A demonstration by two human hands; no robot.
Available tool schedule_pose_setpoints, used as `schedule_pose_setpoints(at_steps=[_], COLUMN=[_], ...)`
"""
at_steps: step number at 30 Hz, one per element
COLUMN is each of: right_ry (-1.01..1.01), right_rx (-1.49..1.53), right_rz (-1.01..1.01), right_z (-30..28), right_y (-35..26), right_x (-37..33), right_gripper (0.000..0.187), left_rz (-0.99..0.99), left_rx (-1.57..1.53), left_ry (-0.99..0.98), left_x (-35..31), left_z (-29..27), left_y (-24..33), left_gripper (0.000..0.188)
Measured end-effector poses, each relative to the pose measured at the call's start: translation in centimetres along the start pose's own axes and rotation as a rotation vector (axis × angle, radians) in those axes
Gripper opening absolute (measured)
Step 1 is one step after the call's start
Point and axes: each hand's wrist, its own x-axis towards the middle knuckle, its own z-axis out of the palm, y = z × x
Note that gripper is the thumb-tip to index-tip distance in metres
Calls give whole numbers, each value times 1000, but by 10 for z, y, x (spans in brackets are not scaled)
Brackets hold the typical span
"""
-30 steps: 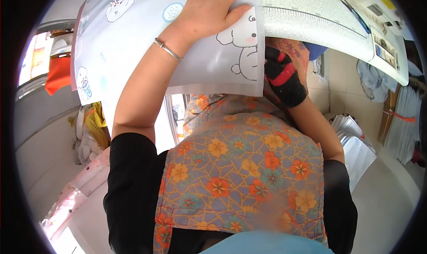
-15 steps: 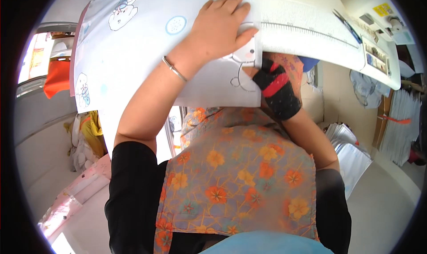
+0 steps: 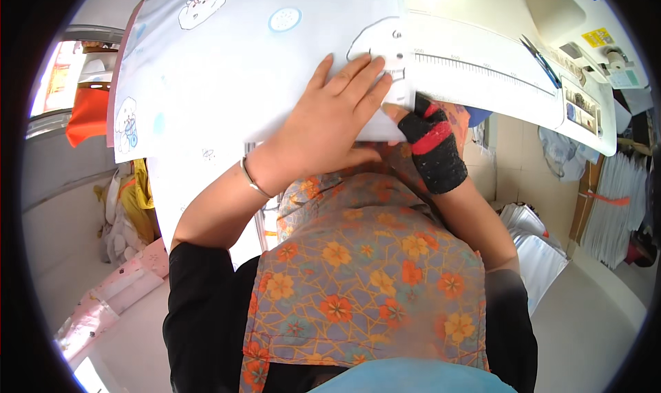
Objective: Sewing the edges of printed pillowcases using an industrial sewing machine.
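A white cloth (image 3: 227, 83) printed with blue and black cartoon animals lies over the left part of the work table. My bare left hand (image 3: 337, 114) rests flat on it near the front edge, with fingers spread and a thin bangle at the wrist. At the cloth's front right corner is my right hand (image 3: 435, 144), in a black fingerless glove with a red stripe. Its thumb presses on the cloth's edge, while the other fingers are mostly hidden beneath, so the edge is pinched between them.
A printed ruler scale (image 3: 482, 64) runs along the white table. On the right are a white sewing machine (image 3: 561, 11), blue-handled snips (image 3: 544, 62) and a small compartment tray (image 3: 582, 111). Stacked folded sheets (image 3: 613, 207) stand at far right; orange cloth (image 3: 89, 114) hangs at left.
My left hand has slid toward me over the cloth, and the cloth's front edge is drawn up shorter. A larger printed animal now shows by the right edge. My right hand has barely shifted.
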Motion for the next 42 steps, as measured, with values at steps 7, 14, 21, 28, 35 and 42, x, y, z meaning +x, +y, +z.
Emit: schedule_pose_setpoints(at_steps=[7, 14, 21, 28, 35, 42], right_ry=[201, 244, 221, 156, 113, 91], right_rx=[-92, -469, -488, -543, -512, -588], right_rz=[-591, -956, -990, -922, -834, -828], right_z=[-6, 0, 0, -1, -3, -2], right_y=[92, 45, 46, 29, 16, 10], right_x=[3, 31, 31, 37, 58, 92], right_gripper=[18, 42, 32, 40, 51, 55], left_rz=[-6, -37, -370, -513, -464, -462], left_rx=[141, 21, 328, 516, 542, 583], left_ry=[167, 121, 130, 220, 127, 78], left_x=[-5, -5, -109, -164, -144, -114], left_z=[14, 2, -8, -28, -55, -51], left_y=[-2, 1, -63, -135, -189, -243], left_gripper=[44, 56, 71, 66, 57, 50])
